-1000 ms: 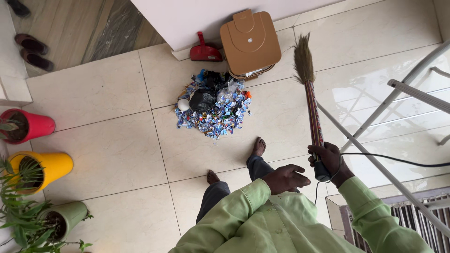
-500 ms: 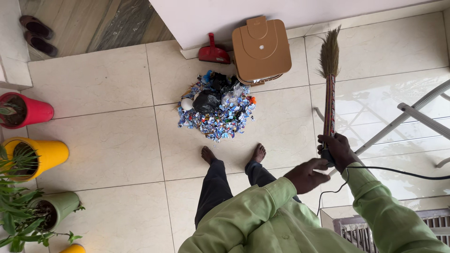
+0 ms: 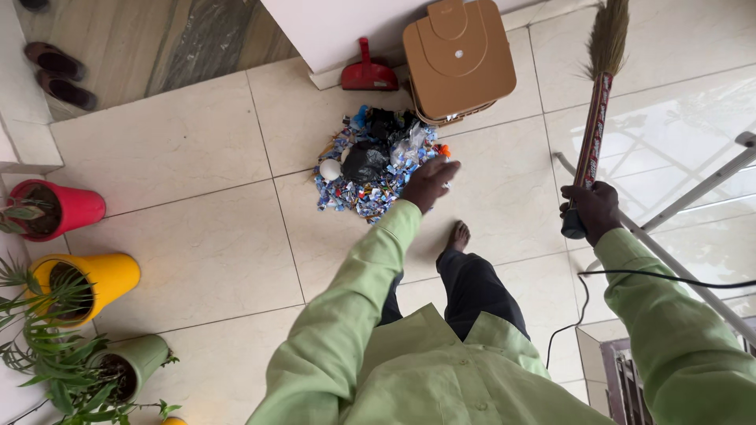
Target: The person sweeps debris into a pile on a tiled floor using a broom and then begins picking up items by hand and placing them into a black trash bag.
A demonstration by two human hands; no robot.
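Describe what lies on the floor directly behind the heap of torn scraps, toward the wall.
Behind the scrap heap stand a brown lidded bin and a red dustpan by the wall. The bin's contents are hidden under its shut lid.

The left hand [image 3: 429,182] reaches forward on an outstretched arm, while the right hand [image 3: 592,209] is clenched.

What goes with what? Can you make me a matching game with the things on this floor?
Things:
1. broom
2. dustpan
3. bin
4. middle plant pot

Colours and places:
A. yellow, on the left side of the floor
B. red, against the white wall
C. brown, just behind the litter pile
D. held upright in the right hand

Pairs: 1-D, 2-B, 3-C, 4-A
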